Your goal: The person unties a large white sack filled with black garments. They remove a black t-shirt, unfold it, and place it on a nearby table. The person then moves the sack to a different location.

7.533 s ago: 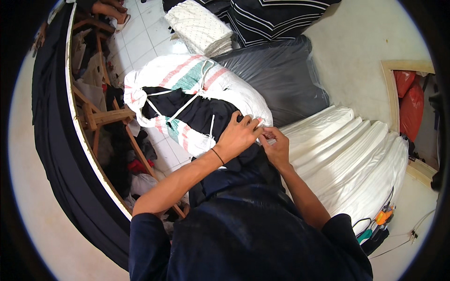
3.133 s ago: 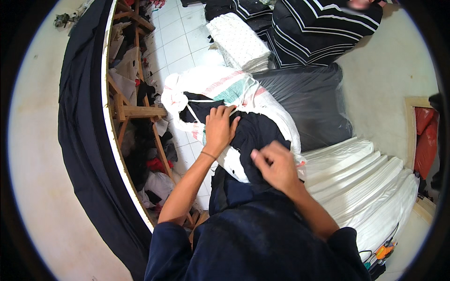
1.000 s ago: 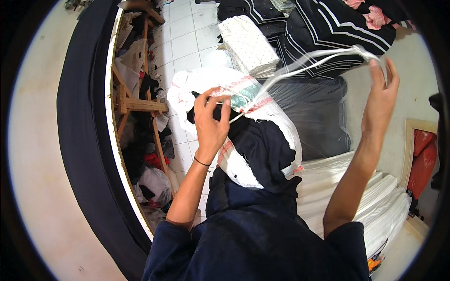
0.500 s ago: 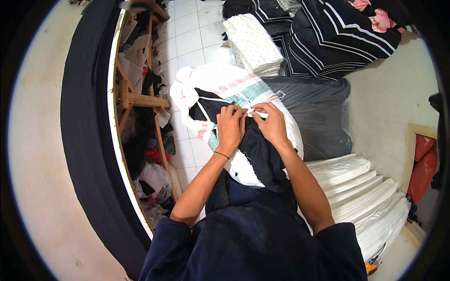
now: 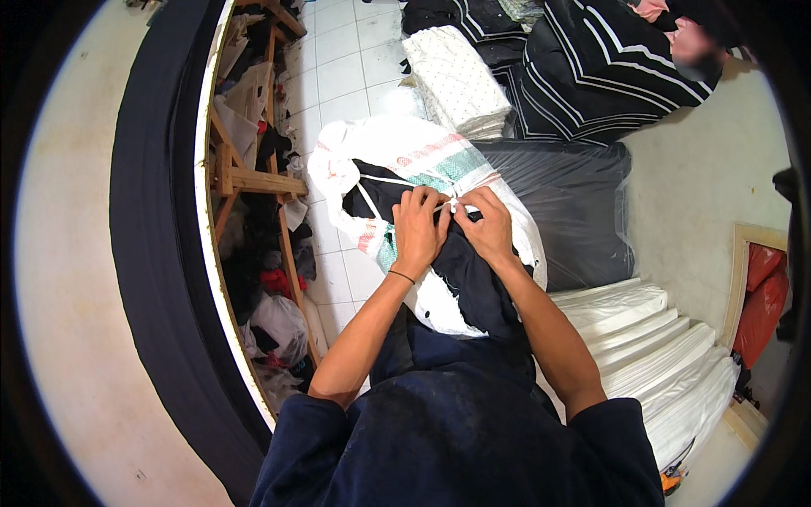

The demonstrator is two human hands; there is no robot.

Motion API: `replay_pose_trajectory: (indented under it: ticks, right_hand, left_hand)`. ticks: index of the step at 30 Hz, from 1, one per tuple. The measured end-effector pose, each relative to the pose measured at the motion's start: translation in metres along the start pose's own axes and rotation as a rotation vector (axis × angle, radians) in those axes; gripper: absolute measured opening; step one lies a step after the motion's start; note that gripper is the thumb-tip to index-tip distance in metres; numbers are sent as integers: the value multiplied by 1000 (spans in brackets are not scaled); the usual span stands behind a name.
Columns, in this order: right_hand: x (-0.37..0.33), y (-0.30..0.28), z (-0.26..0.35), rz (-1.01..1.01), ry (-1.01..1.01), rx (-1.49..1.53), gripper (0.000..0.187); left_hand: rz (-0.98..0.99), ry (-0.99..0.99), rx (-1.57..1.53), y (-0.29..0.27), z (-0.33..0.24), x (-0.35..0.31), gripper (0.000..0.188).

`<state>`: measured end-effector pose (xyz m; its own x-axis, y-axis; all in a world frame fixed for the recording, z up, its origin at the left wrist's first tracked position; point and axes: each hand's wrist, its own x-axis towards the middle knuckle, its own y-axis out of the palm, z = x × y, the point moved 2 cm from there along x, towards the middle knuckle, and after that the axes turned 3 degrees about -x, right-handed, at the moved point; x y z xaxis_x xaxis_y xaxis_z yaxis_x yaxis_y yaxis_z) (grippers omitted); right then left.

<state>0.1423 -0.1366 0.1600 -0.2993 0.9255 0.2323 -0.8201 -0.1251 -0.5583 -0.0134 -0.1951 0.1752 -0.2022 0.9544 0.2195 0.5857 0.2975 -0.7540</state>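
Note:
In front of me lies a white woven sack (image 5: 384, 138) with red and green bands, stuffed with black fabric (image 5: 471, 286). White string (image 5: 365, 196) stretches across its gaping mouth and meets at a small white knot (image 5: 454, 204). My left hand (image 5: 417, 232) is left of the knot, its fingers curled and pinching the string. On the other side, my right hand (image 5: 487, 226) has thumb and forefinger pressed together on the string close to the knot. Fingertips hide part of the string.
At the left runs a table edge (image 5: 207, 211) with dark cloth (image 5: 156, 253) along it; wooden framing (image 5: 262, 181) and scraps sit below. Right of the sack are a plastic-wrapped dark bundle (image 5: 583, 215) and white folded material (image 5: 650, 338). Stacked white cloth (image 5: 456, 72) and black striped bundles (image 5: 608, 72) stand farther off.
My right hand has shifted slightly, and the white end that stuck out beside its fingers no longer shows. The string's crossing looks drawn into a tighter knot. The left hand has barely moved.

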Motion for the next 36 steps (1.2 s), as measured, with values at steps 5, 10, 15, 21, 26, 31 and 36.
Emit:
replay_pose_trajectory:
  ticks: [5,10,15,21,26,31,36]
  right_hand:
    - [-6,-1,5,-59,9,100,10]
    - [-11,1,8,-121,138,221,10]
    - [-14,-3,17,-136,111,203,11]
    - [-5,-19,23,61,184,233,11]
    - [-2,-24,25,46,-10,44,13]
    - [-13,-10,17,29,506,379,13]
    - [-18,-14,28,-153,20,25,16]
  left_hand:
    - [23,-6,-84,-6,-5,0,17]
    - [-20,60,-159,-5,-9,-4,20]
    - [16,27,-126,-2,-6,-6,20]
    - [32,64,-72,-5,-7,-6,20]
    - [66,52,-109,-8,-9,-4,21]
    - [47,124,-73,-6,-10,-4,24]
    - [11,128,-108,-1,-7,-7,27]
